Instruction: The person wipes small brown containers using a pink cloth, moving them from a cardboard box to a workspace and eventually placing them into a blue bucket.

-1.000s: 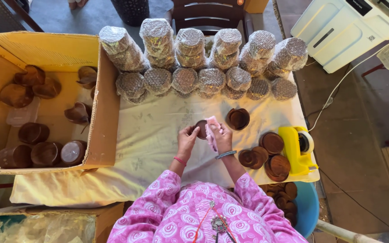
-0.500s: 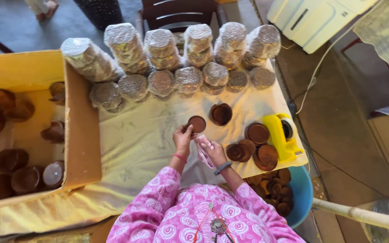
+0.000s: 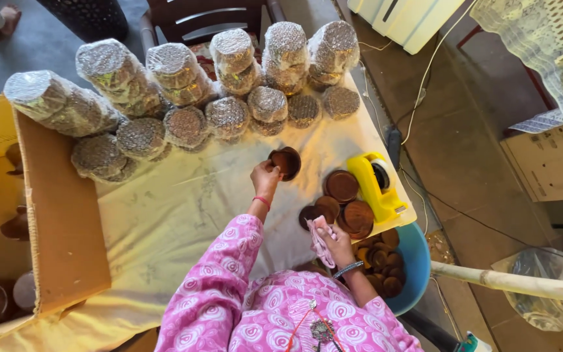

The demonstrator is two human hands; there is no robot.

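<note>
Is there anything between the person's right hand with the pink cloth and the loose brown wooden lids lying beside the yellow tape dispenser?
Nothing visible does. The right hand, holding the pink cloth, sits just below the brown lids, with the cloth's edge meeting the nearest one. The yellow tape dispenser stands beyond the lids, to the side.

Bare cloth (image 3: 184,208) lies open between cardboard box (image 3: 60,215), wrapped stacks (image 3: 184,127) and wooden discs (image 3: 341,186).
</note>
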